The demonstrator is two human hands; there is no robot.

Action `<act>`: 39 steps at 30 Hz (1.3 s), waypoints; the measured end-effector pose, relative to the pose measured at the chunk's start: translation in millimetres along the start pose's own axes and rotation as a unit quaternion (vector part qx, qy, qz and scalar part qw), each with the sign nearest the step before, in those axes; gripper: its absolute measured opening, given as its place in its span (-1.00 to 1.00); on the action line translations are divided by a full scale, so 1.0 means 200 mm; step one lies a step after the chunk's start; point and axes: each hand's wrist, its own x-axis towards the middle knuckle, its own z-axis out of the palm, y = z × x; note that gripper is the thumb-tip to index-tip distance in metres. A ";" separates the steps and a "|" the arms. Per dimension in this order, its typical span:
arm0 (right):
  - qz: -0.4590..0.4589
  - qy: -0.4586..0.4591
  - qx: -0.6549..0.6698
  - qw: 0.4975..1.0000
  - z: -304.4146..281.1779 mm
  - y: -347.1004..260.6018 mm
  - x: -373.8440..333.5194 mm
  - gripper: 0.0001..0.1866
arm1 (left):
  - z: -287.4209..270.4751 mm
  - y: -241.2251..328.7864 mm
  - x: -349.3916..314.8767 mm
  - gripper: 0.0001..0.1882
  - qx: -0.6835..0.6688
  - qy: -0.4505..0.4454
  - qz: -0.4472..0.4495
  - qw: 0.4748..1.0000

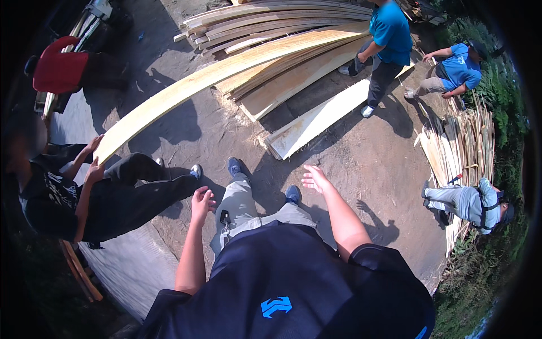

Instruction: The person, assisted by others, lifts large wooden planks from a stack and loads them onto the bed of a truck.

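Observation:
My left hand [202, 204] is raised in front of me, fingers loosely bent and a little apart, with nothing in it. Farther right, my right hand [316, 178] reaches forward, empty, its fingers spread. Neither hand touches any wood. A long pale board [197, 79] arches across the view beyond them. Both hands of a person in dark clothes [53, 195] grip its near left end. By the far end stands a person in a teal shirt [390, 34]. Closest to my right hand lies a wide board [316, 123] on the ground.
Stacked long boards [271, 22] lie at the back, with more wide planks [299, 79] in front. A heap of thin wood strips [460, 147] is at the right. Nearby are people in a blue shirt [460, 66], pale grey clothes [466, 204] and a red top [55, 66].

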 end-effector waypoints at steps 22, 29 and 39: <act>-0.110 0.051 0.188 0.975 1.77 -1.76 2.50 -0.38 | -0.48 0.04 1.99 -0.68 -0.135 -0.015 -0.112 0.984; -0.123 0.065 0.297 0.945 2.21 -1.27 2.24 -0.50 | -0.25 -0.10 2.36 -0.47 -0.281 -0.080 -0.168 0.942; -0.024 0.216 0.223 0.950 3.01 -0.58 1.46 -0.48 | 0.11 -0.23 2.54 -0.58 -0.762 -0.069 -0.005 0.644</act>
